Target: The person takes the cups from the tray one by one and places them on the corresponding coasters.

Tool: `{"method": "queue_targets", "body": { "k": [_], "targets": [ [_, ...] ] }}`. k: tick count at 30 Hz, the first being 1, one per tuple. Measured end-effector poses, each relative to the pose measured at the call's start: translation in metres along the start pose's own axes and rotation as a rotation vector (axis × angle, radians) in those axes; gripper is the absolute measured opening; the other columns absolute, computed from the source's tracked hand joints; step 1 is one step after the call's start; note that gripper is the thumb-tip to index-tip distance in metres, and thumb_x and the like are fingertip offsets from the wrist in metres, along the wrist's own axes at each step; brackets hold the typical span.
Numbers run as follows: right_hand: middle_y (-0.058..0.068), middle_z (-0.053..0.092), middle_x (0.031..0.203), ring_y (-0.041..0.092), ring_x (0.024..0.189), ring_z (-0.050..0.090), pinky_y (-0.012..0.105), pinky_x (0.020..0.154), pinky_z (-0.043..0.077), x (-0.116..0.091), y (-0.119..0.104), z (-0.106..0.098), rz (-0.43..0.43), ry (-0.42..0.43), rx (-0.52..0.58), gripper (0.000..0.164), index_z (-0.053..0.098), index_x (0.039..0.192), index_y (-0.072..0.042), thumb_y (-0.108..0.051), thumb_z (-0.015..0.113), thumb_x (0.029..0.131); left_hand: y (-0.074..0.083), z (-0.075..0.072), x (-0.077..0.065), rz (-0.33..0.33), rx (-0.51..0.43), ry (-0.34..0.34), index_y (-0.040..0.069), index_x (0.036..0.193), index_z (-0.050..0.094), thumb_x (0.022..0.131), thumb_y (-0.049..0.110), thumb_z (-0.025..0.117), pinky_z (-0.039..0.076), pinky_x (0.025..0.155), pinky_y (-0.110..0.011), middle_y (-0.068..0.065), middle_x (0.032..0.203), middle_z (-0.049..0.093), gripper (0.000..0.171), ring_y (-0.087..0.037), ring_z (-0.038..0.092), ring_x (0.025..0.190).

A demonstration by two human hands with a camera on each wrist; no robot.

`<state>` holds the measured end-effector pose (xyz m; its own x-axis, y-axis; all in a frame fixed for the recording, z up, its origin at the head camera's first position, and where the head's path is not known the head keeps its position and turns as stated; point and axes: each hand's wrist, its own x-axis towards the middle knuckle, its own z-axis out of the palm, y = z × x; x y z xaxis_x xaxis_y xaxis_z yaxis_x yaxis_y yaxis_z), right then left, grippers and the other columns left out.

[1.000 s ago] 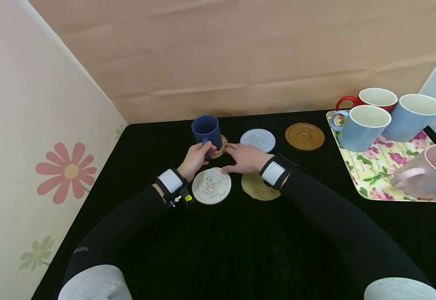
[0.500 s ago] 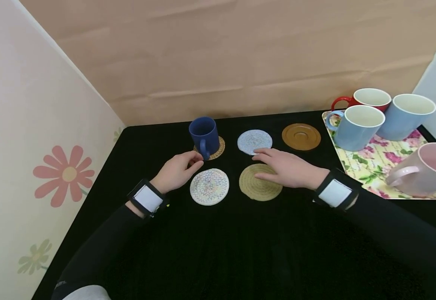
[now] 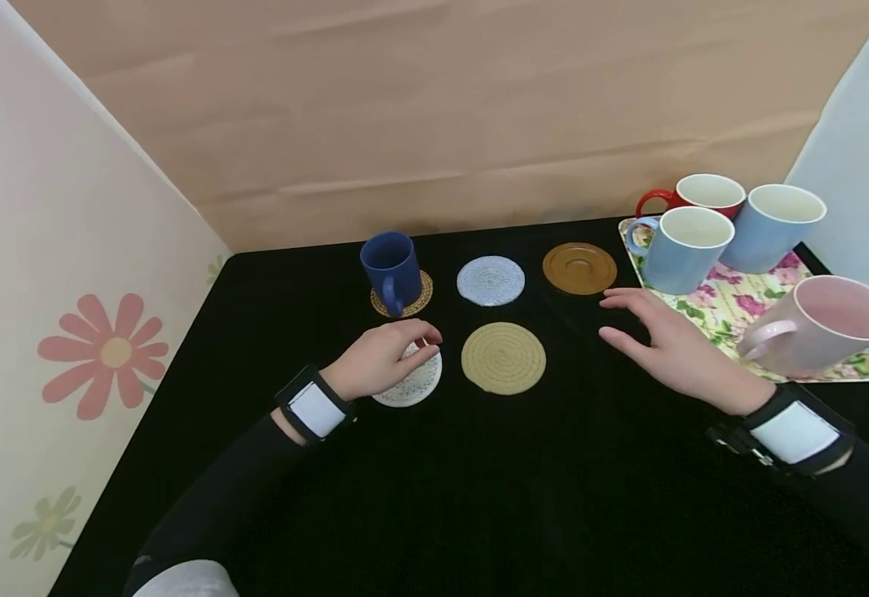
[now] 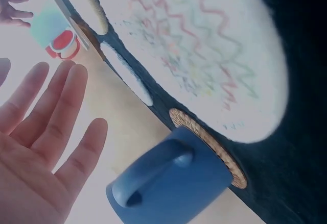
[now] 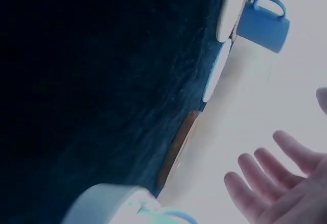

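Blue mug [image 3: 406, 278] upright on woven coaster [image 3: 427, 291] at far left, with a strip of weave showing to the right. Grasping nothing with left hand [image 3: 378, 358], fingers relaxed above white patterned coaster [image 3: 412, 390]; grasping nothing with right hand [image 3: 677, 352] either, fingers spread between brown coaster [image 3: 580, 268] and pink mug [image 3: 815, 332], well apart from the left. Could topple pink mug by a careless swing rightward, given a handle jutting toward the right hand. Might also clip blue mug's handle with the left knuckles, tilting it over the coaster's narrow margin. Risks knocking rims on floral tray [image 3: 750, 303] too, with red mug [image 3: 709, 192], near light blue mug [image 3: 684, 257] and far light blue mug [image 3: 770, 240] crowded at far right. Seen inside containers: only inner walls, blue, pink or white; cannot make out any contents.
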<state>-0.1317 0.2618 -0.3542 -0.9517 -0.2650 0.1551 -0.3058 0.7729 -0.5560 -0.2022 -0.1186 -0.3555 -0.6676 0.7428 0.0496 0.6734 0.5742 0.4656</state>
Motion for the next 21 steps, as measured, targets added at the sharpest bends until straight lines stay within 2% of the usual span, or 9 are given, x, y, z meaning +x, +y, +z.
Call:
{"method": "queue_targets", "body": {
  "k": [2,5,9,12,13,15,18,19,21],
  "targets": [
    [0.028,0.043,0.137,0.047,0.122,0.041,0.064,0.091,0.036,-0.01,0.004,-0.003,0.025,0.057,0.043,0.041,0.05,0.13,0.003,-0.024,0.057,0.1,0.0,0.001,0.001,0.008,-0.003,-0.004,0.009,0.117,0.065,0.101,0.025,0.054,0.051,0.082,-0.03,0.002,0.106,0.066,0.025,-0.009,0.061,0.094],
    [0.027,0.047,0.132,0.042,0.116,0.044,0.039,0.091,0.042,-0.029,0.012,-0.01,0.072,0.124,0.097,0.039,0.049,0.131,0.003,-0.019,0.056,0.1,0.001,0.001,0.003,0.018,-0.008,-0.017,0.008,0.118,0.064,0.101,0.025,0.054,0.051,0.083,-0.03,0.001,0.107,0.065,0.026,-0.009,0.061,0.095],
    [0.029,0.051,0.126,0.004,0.107,0.05,0.005,0.075,0.034,-0.056,0.024,-0.021,0.168,0.202,0.136,0.038,0.049,0.132,0.003,-0.018,0.054,0.101,0.003,0.001,0.005,0.008,-0.007,-0.033,0.009,0.119,0.064,0.101,0.026,0.053,0.051,0.082,-0.028,0.001,0.107,0.065,0.027,-0.009,0.06,0.095],
    [0.03,0.052,0.121,-0.019,0.092,0.039,0.001,0.069,0.033,-0.074,0.028,-0.026,0.252,0.26,0.115,0.037,0.049,0.13,0.005,-0.018,0.052,0.102,0.005,0.001,0.007,-0.004,-0.002,-0.047,0.009,0.119,0.063,0.101,0.026,0.054,0.051,0.081,-0.028,0.001,0.107,0.065,0.027,-0.009,0.06,0.095],
    [0.026,0.055,0.117,-0.021,0.09,0.037,0.001,0.067,0.033,-0.081,0.03,-0.027,0.278,0.28,0.105,0.036,0.049,0.129,0.007,-0.017,0.051,0.102,0.006,0.002,0.008,-0.006,-0.003,-0.054,0.009,0.12,0.063,0.101,0.026,0.054,0.051,0.081,-0.028,0.001,0.107,0.065,0.027,-0.009,0.06,0.095],
    [0.005,0.059,0.11,-0.021,0.087,0.038,0.001,0.066,0.033,-0.092,0.038,-0.028,0.321,0.33,0.106,0.027,0.053,0.122,0.003,-0.015,0.05,0.102,0.007,0.002,0.01,-0.006,-0.001,-0.067,0.009,0.12,0.063,0.101,0.026,0.055,0.051,0.082,-0.028,0.0,0.108,0.064,0.027,-0.01,0.06,0.096],
    [-0.023,0.054,0.1,-0.019,0.084,0.044,0.001,0.067,0.037,-0.108,0.064,-0.025,0.36,0.424,0.18,0.012,0.057,0.112,-0.014,-0.013,0.049,0.102,0.009,0.004,0.014,-0.001,0.006,-0.077,0.009,0.12,0.063,0.101,0.026,0.055,0.05,0.082,-0.027,0.0,0.11,0.064,0.027,-0.01,0.06,0.097],
    [-0.029,0.05,0.098,-0.018,0.085,0.047,0.001,0.068,0.038,-0.112,0.077,-0.022,0.365,0.461,0.21,0.012,0.056,0.109,-0.02,-0.013,0.05,0.102,0.01,0.004,0.015,0.0,0.006,-0.077,0.009,0.12,0.062,0.101,0.025,0.055,0.05,0.082,-0.027,0.0,0.111,0.064,0.026,-0.01,0.06,0.098],
    [-0.03,0.051,0.097,-0.017,0.086,0.049,0.001,0.069,0.04,-0.12,0.104,-0.017,0.383,0.517,0.27,0.017,0.052,0.107,-0.03,-0.014,0.049,0.102,0.01,0.005,0.018,-0.001,0.008,-0.076,0.01,0.12,0.062,0.101,0.025,0.055,0.05,0.082,-0.027,0.0,0.111,0.064,0.026,-0.01,0.06,0.098]
  ]
}}
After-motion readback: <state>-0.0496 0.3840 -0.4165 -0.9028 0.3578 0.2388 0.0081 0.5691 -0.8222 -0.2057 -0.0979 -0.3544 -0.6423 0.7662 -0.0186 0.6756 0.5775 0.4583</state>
